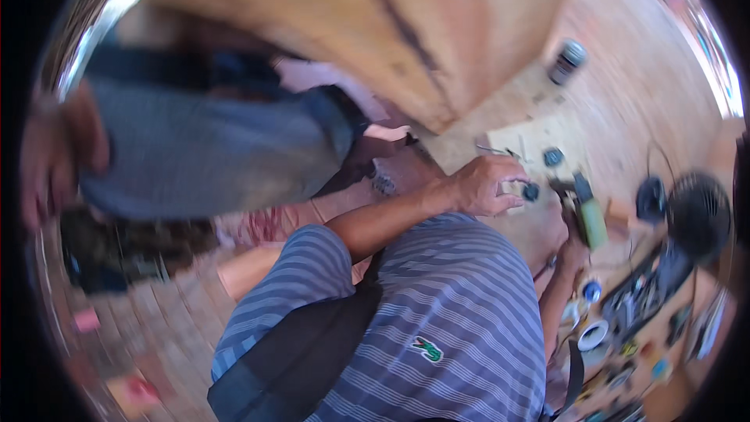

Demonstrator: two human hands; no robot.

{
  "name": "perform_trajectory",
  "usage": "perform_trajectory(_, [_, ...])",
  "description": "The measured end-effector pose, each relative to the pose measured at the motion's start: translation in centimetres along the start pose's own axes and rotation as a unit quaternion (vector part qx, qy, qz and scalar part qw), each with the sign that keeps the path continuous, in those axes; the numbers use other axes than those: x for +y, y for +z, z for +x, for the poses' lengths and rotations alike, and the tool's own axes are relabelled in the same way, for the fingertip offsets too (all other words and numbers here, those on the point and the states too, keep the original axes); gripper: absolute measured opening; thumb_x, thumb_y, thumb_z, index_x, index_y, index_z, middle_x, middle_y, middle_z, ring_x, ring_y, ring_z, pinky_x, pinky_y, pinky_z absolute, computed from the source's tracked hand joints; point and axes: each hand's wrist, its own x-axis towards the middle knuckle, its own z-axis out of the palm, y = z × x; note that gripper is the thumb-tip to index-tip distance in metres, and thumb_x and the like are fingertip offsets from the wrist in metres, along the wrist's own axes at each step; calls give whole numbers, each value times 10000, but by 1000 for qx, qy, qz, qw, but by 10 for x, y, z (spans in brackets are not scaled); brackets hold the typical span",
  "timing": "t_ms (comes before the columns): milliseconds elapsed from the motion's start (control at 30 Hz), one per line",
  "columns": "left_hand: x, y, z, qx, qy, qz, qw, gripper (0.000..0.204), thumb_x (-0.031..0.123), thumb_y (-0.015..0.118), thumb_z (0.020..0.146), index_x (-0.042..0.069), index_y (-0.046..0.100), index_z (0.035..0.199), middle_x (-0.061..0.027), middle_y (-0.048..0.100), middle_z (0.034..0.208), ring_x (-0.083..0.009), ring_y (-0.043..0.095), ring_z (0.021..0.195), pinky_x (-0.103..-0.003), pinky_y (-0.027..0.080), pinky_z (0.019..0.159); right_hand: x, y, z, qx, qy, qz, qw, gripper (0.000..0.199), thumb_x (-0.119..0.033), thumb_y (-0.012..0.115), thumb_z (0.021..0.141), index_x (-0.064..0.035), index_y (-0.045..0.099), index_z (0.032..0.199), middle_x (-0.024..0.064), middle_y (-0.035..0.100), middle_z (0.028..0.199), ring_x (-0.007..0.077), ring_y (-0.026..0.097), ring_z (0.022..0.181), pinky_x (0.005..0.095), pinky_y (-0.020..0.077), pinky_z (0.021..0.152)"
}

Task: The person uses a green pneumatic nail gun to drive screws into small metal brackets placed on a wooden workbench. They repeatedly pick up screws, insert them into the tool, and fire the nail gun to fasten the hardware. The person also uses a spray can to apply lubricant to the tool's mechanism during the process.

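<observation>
My left hand point(486, 186) reaches over the pale work surface with thumb and fingers curled in a pinch. At its fingertips is a small dark round piece point(531, 191), seemingly held between them. My right hand point(573, 248) is on the right, partly blurred, beside a green object with a dark upper end point(592, 220). Its fingers appear wrapped round a dark part of that object, but blur hides the exact grip. A second dark round piece point(553, 157) lies on a light sheet point(578, 137) just beyond my hands.
A large wooden slab point(469, 23) looms across the top. Further right stand a dark can point(568, 61), a small black fan point(698, 215), a white tape roll point(593, 335) and scattered tools. At left, another person's jeans-clad leg point(211, 144) and hand point(55, 160) are close by.
</observation>
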Motion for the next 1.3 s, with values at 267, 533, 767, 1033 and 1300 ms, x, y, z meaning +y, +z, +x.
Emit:
perform_trajectory(267, [-48,6,-206,154,-427,68,889,420,240,774,770,-3,681,1099,-196,688,1037,-330,680,923,-410,544,853,-22,-12,17,-135,-65,-51,987,300,-31,771,841,17,709,1131,90,720,1073,175,674,960,324,526,895])
perform_trajectory(533, [-13,-14,-460,-13,-780,300,550,377,164,580,860,68,662,1216,-198,710,1096,-329,674,1046,-453,532,893,-38,-4,38,-155,-100,-116,976,293,-36,767,846,16,710,1129,91,719,1071,176,671,965,325,525,897])
perform_trajectory(767, [109,-67,-585,363,-881,151,263,847,156,643,831,5,205,1539,-265,600,1317,-373,588,1238,-433,485,1035,-44,11,51,-178,-118,-145,966,288,-41,763,851,14,711,1128,91,718,1069,177,670,970,326,523,899])
perform_trajectory(1033, [149,-83,-686,388,-868,216,223,947,22,635,786,126,148,1592,-255,674,1140,-339,704,814,-412,567,604,-48,22,58,-204,-126,-164,957,282,-46,759,856,13,712,1127,92,717,1068,179,667,975,328,521,901])
perform_trajectory(1300, [188,-130,-629,370,-881,192,224,955,29,648,746,28,172,1573,-268,675,1144,-380,707,902,-429,570,743,-48,24,57,-198,-141,-153,958,275,-52,755,861,11,713,1126,92,716,1066,180,665,981,329,520,903])
